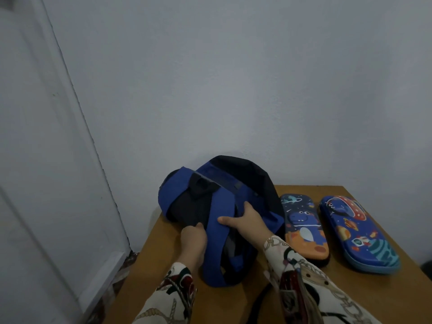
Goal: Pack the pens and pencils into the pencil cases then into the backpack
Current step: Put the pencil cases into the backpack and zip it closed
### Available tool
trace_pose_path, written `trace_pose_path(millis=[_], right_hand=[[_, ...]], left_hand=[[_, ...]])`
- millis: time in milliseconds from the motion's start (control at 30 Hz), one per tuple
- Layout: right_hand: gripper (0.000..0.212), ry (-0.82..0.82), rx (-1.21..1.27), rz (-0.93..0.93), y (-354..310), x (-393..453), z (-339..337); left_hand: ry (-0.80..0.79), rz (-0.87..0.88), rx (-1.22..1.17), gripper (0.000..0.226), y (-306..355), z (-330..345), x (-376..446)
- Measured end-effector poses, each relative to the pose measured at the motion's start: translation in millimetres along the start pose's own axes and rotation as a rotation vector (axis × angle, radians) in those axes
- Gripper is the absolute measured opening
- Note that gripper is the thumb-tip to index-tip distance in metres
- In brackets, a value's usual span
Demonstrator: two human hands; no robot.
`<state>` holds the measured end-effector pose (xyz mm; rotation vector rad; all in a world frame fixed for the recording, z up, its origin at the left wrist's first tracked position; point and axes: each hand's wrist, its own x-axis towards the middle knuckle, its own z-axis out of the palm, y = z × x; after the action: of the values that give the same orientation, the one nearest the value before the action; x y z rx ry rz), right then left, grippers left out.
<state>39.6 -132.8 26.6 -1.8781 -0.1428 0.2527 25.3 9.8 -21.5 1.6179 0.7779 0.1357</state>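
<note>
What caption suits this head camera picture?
Both hands, left and right, grip a blue backpack beside two closed pencil cases.

From my feed, the left hand's (pixel 194 239) fingertips were tucked out of sight against the backpack (pixel 217 206). Its zip opening I couldn't make out. Both pencil cases (pixel 304 228) at three o'clock lay closed, contents unseen. The table (pixel 364 293) ran off the frame at five o'clock.

The backpack (pixel 219 206) is matt blue-and-black cloth; both pencil cases (pixel 304 228) look smooth, printed, slightly glossy; the desk (pixel 350 288) is smooth wood.
</note>
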Motion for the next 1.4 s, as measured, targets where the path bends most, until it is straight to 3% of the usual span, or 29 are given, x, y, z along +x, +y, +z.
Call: trace_pose_path(millis=[67, 167, 233, 267, 333, 433, 500, 567, 667, 767, 833, 900, 967, 1067, 1133, 1200, 1267, 1333, 1400], right_hand=[[0.084, 0.067, -0.038, -0.054, -5.3, -0.6, 4.4], [0.062, 0.460, -0.243, -0.123, -4.6, -5.1, 2.7], [0.052, 0.694, -0.278, -0.036, 1.8, -11.7, -6.2], [0.052, 0.736, -0.205, 0.041, 8.5, -14.0, -9.9], [0.056, 0.632, 0.134, 0.203, 18.8, -16.5, -8.9], [0.049, 0.316, 0.605, 0.278, 28.7, -16.2, 4.3], [0.038, 0.306, 0.554, 0.189, 26.3, -13.0, -0.7], [0.037, 0.413, 0.355, 0.085, 22.7, -8.0, -13.9], [0.042, 0.533, 0.067, -0.090, 18.0, -4.5, -35.5], [0.065, 0.324, 0.130, -0.164, 7.3, -5.8, -49.4], [0.090, 0.201, 0.068, -0.175, 2.9, -5.1, -55.4], [0.097, 0.177, -0.059, -0.184, 5.2, -2.8, -60.7], [0.081, 0.186, -0.130, -0.215, 9.8, -4.4, -64.5], [0.041, 0.151, -0.234, -0.304, 18.1, -16.3, -69.0], [0.036, 0.107, -0.285, -0.355, 25.2, -28.5, -71.4], [0.040, 0.078, -0.344, -0.362, 34.1, -43.1, -71.9], [0.047, 0.086, -0.422, -0.357, 47.5, -53.3, -73.2], [0.055, 0.114, -0.508, -0.330, 58.8, -60.8, -73.8], [0.050, 0.064, -0.565, -0.224, 64.0, -67.7, -76.3]], left_hand=[[0.088, -0.024, -0.113, 0.030, -8.6, 2.1, -6.1], [0.214, -0.006, -0.179, 0.035, -22.1, 4.6, -7.8], [0.286, -0.009, -0.265, 0.034, -25.5, 4.2, -5.4], [0.304, -0.010, -0.307, 0.034, -25.3, 4.1, -4.6], [0.298, -0.013, -0.370, 0.034, -21.9, 5.6, -4.9], [0.226, -0.021, -0.420, 0.041, -11.2, 19.7, -10.8], [0.102, -0.036, -0.454, 0.045, -6.5, 32.5, -18.7], [-0.151, -0.068, -0.511, 0.045, -2.9, 43.2, -29.0], [-0.483, -0.081, -0.256, 0.038, 2.3, 48.0, -45.5], [-0.605, 0.046, 0.058, 0.013, 4.5, 45.8, -57.0], [-0.552, 0.181, 0.206, 0.019, 7.2, 39.9, -62.9], [-0.423, 0.373, 0.324, 0.024, 13.3, 27.2, -73.3], [-0.257, 0.607, 0.344, 0.020, 23.2, 7.7, -88.7], [-0.020, 0.876, 0.239, 0.016, 39.7, -25.9, -105.9], [0.152, 1.007, 0.204, 0.014, 48.4, -47.2, -104.4], [0.279, 1.026, 0.256, 0.018, 52.1, -67.7, -93.7], [0.276, 0.955, 0.362, 0.022, 46.1, -85.5, -73.6], [0.140, 0.840, 0.555, 0.032, 31.2, -94.8, -53.3], [-0.028, 0.727, 0.796, 0.047, 8.6, -91.6, -42.0]])
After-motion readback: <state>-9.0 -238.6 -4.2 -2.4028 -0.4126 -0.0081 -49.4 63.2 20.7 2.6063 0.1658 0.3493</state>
